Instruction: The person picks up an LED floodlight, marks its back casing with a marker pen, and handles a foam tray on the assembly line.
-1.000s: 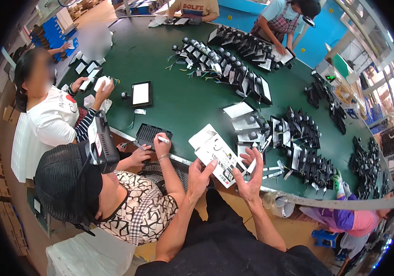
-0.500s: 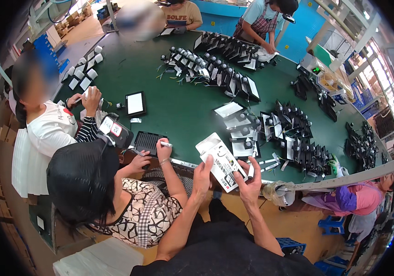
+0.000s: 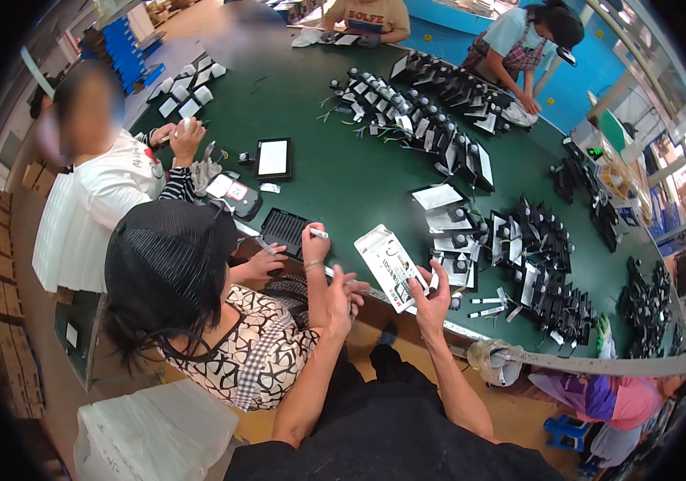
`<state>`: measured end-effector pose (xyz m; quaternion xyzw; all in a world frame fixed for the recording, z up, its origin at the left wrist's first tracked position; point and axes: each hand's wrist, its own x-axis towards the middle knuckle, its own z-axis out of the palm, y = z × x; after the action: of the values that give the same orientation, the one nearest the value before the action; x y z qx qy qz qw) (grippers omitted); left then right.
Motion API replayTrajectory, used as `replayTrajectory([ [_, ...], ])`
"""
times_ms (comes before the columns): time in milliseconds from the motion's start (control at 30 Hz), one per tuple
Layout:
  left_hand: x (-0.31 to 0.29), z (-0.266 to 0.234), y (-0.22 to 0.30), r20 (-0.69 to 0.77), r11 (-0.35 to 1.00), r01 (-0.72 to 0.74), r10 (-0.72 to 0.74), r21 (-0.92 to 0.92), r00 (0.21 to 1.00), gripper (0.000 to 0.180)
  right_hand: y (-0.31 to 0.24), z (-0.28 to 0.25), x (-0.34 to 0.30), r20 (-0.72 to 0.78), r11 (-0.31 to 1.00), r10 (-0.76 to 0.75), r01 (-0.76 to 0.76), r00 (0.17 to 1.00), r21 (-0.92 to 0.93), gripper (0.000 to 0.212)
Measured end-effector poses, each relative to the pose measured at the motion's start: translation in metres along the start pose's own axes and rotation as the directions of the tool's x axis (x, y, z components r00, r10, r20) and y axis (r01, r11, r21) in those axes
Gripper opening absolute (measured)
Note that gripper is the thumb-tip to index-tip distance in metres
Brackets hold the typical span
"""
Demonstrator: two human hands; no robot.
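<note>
My right hand [image 3: 431,301] grips a white printed card [image 3: 389,263] by its lower right edge and holds it tilted over the near edge of the green table [image 3: 335,168]. A small white piece shows between that hand's fingers. My left hand [image 3: 341,293] is raised just left of the card with its fingers apart; I cannot tell if it touches the card. Right beside it, a co-worker in a black cap [image 3: 163,268] holds a white marker [image 3: 318,233] over a black tray [image 3: 283,229].
Rows of black and white parts [image 3: 431,128] stand across the table, with more clusters [image 3: 543,272] on the right. A black frame with a white sheet [image 3: 272,158] lies mid-table. Other people work at the left and far side. A tape roll [image 3: 497,362] sits at the near edge.
The view has shifted. My left hand has come off the card's left side and drawn back a little, while my right hand keeps holding the card.
</note>
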<state>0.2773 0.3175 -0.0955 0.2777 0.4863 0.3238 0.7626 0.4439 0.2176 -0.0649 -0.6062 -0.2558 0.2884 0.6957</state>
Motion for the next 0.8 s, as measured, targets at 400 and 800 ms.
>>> replayTrajectory([
  [400, 0.024, 0.038, 0.022, -0.093, 0.978, -0.163, 0.176, 0.128, 0.980, 0.065, -0.001, 0.012, 0.020, 0.112, 0.997, 0.004, 0.005, 0.994, -0.079, 0.064],
  [800, 0.047, 0.053, 0.011, -0.058, 0.970, -0.211, 0.205, -0.123, 0.977, 0.033, 0.023, 0.025, 0.034, 0.231, 0.992, 0.019, 0.011, 0.973, -0.126, 0.066],
])
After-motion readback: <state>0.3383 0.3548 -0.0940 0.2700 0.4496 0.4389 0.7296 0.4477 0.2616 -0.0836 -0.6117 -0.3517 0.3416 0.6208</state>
